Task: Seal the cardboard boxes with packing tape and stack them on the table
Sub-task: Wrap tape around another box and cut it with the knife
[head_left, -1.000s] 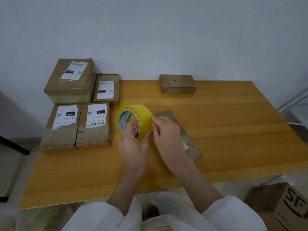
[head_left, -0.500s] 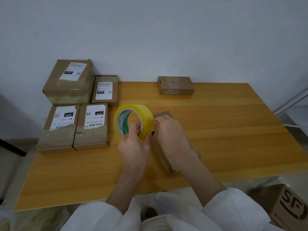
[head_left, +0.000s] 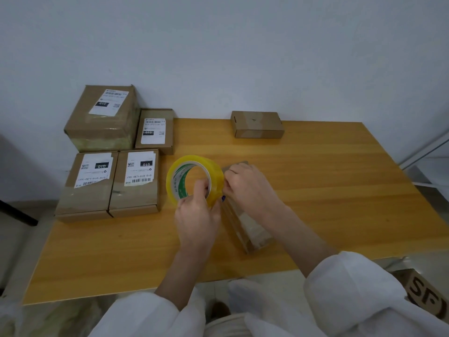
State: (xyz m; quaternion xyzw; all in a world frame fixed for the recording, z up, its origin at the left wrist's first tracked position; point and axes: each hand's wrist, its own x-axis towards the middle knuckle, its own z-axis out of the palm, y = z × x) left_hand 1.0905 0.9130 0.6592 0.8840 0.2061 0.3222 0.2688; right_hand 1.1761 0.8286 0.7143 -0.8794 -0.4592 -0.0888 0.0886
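Yellow packing tape roll [head_left: 176, 181] sits in the left hand [head_left: 198, 215], whose grip is closed round it: fingers hooked through the core, thumb on the outer band, the roll held on edge. The right hand [head_left: 250, 188] has its fingertips curled against the roll's outer face, seemingly working at the free end. Whether that grip has any tape pinched cannot be told.

Just beneath the right wrist lies the flat cardboard box [head_left: 252, 233], slanted on the tabletop [head_left: 328, 190], apparently the one to be sealed. Four labelled boxes [head_left: 136, 181] are grouped at the left edge, a plain small box [head_left: 257, 124] is by the far wall, and a printed carton [head_left: 422, 293] stands on the floor.

Likely trouble from here:
- The tape end may split or fold onto itself if peeled at an angle.
- A hard pull could twist the roll out of the left hand.
- With neither hand steadying it, the box may skid once the tape touches, laying the strip crooked.
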